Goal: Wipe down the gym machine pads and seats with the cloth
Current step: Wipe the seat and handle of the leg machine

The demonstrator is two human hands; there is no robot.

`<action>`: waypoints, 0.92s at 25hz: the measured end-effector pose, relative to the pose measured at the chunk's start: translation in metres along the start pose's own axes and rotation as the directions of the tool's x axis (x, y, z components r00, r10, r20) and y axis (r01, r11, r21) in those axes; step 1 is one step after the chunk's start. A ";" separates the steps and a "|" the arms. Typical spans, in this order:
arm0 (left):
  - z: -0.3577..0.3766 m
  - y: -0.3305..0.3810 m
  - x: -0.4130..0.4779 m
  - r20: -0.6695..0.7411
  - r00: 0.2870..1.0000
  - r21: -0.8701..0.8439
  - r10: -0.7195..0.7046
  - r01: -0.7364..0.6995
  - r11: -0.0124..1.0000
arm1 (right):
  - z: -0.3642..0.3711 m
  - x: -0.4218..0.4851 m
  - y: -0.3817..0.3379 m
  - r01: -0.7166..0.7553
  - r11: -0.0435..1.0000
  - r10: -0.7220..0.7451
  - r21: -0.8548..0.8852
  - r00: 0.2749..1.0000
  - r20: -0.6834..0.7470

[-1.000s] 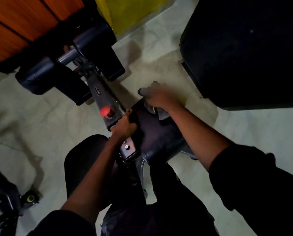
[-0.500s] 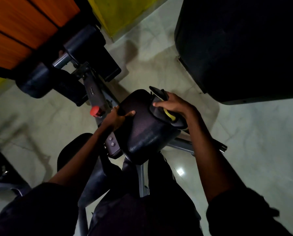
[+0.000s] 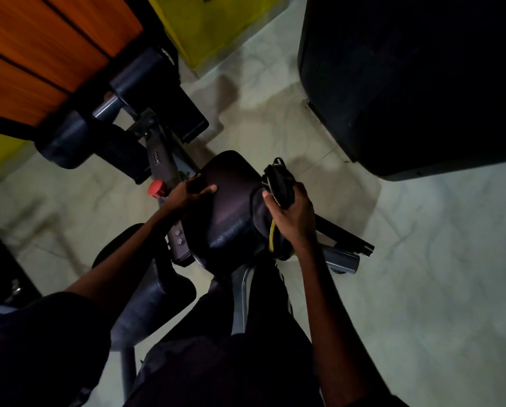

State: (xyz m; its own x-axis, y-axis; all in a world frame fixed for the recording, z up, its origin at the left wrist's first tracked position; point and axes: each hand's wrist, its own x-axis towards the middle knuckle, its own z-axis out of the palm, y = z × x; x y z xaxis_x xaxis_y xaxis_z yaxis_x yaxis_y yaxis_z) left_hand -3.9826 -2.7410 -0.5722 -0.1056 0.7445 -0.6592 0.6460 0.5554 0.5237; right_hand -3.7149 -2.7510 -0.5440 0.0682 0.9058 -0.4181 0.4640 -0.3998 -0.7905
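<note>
A black padded roller pad point(image 3: 228, 212) of the gym machine sits in the middle of the head view. My left hand point(image 3: 187, 195) grips its left end, thumb on top. My right hand point(image 3: 290, 212) holds a bunched dark cloth point(image 3: 278, 183) with a yellow edge against the pad's right end. A second dark pad point(image 3: 146, 295) lies lower left, partly under my left forearm. Two more roller pads point(image 3: 78, 142) sit on a bar at the far end of the machine.
A red knob point(image 3: 157, 188) sticks out of the grey frame beside my left hand. A big black padded block point(image 3: 407, 83) stands at the upper right. Grey frame tubes point(image 3: 342, 248) jut right under my right hand. Orange panels and a yellow wall stand behind; pale tile floor all round.
My right hand has slid the cloth from the pad's top front over to its right end. The left hand keeps its grip on the left end. The view has shifted a little.
</note>
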 end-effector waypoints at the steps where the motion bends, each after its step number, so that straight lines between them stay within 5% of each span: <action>1: 0.000 0.002 0.000 -0.011 1.000 0.007 0.000 0.001 1.000 | 0.000 0.002 0.003 -0.011 1.000 0.011 0.010 0.999 -0.033; 4: 0.004 0.007 -0.010 -0.101 0.995 0.070 0.012 -0.005 0.998 | 0.003 0.011 0.007 -0.057 0.997 0.059 0.049 0.998 -0.037; 9: 0.014 -0.010 -0.055 -0.222 0.974 0.034 0.033 -0.026 0.999 | 0.030 -0.029 0.023 -0.021 0.996 0.044 0.085 0.958 -0.283; 12: 0.011 -0.033 -0.069 -0.139 0.987 -0.046 -0.080 0.074 0.996 | 0.043 -0.032 0.018 -0.075 0.997 0.070 -0.003 0.932 -0.356; 16: 0.005 -0.042 -0.062 -0.069 0.997 0.008 -0.019 0.019 1.000 | 0.057 -0.049 -0.003 -0.153 0.966 0.069 -0.206 0.929 -0.363; 23: -0.004 -0.060 -0.058 0.078 0.996 -0.014 0.035 -0.034 0.999 | 0.084 -0.045 -0.024 -0.260 0.959 0.156 -0.115 0.818 -0.554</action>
State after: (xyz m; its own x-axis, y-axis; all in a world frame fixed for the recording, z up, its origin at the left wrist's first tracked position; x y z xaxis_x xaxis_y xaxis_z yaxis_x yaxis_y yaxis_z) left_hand -4.0185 -2.8156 -0.5631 -0.0231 0.7324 -0.6805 0.6389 0.5344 0.5534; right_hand -3.8031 -2.7940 -0.5433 0.6170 0.7564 -0.2173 0.5286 -0.6029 -0.5976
